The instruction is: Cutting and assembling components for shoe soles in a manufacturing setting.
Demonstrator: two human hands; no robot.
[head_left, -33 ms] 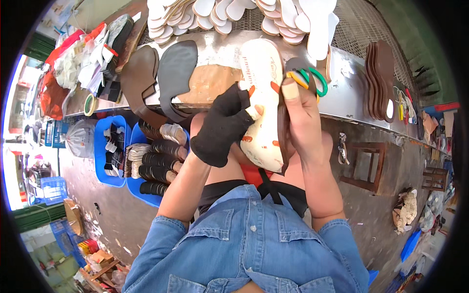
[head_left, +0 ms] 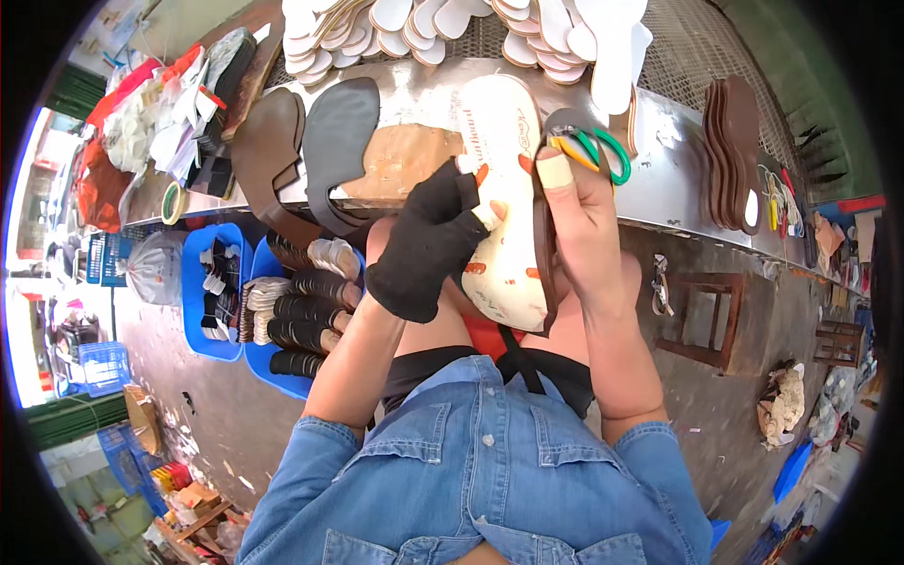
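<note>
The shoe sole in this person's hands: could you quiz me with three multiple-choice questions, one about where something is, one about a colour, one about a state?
1. Where do the blue bins stand?
A. On the floor at the person's left
B. On the metal bench
C. On the wooden stool

2. What colour is the glove on the left hand?
A. White
B. Black
C. Red

3. How is the cream shoe sole held?
A. Lying alone on the metal bench
B. By the left hand only
C. Between both hands

Answers:
1. A, they sit on the floor left of the knees.
2. B, the fingerless glove is black.
3. C, the right hand, also holding scissors, grips its other edge.
</note>
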